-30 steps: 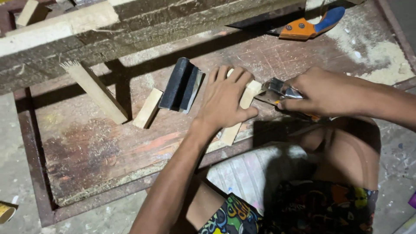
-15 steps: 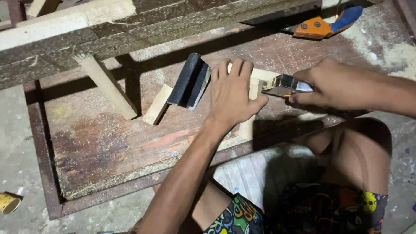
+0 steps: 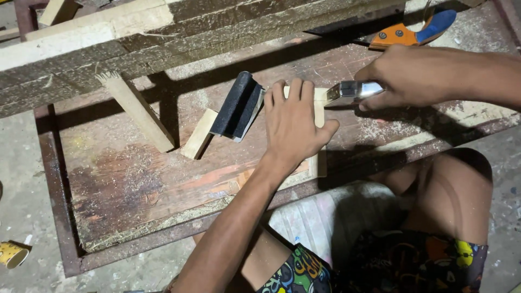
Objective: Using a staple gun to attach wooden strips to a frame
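**Left hand pins pale wood strip, right hand works metal tool at its end**

I see the pale rectangular wood strip [image 3: 320, 127] lying flat on the worn reddish-brown board [image 3: 135, 184], running away from the body. My left hand [image 3: 293, 122] lies palm-down on it, fingers spread flat, thumb hooked over the right edge. It presses rather than closes round the strip, likely to stop it sliding. My right hand [image 3: 412, 76] is clenched round a shiny metal hand tool [image 3: 353, 91]; its tip touches the strip's far end just beside the left fingertips. I can't tell the tool's exact kind, since most of it is hidden in the fist.

Just left of the pinning hand, a black block with a metal edge [image 3: 239, 106] leans tilted on a short pale wood offcut [image 3: 199, 133], within reach. Further left, a longer pale wood stick [image 3: 138, 111] slants under the rough grey timber beam [image 3: 163, 32] crossing the top. An orange-and-blue saw handle [image 3: 412, 30] lies behind the right hand. Sawdust covers the board. A small yellow cup [image 3: 12, 254] lies on the concrete floor [image 3: 21, 179], well apart at lower left.
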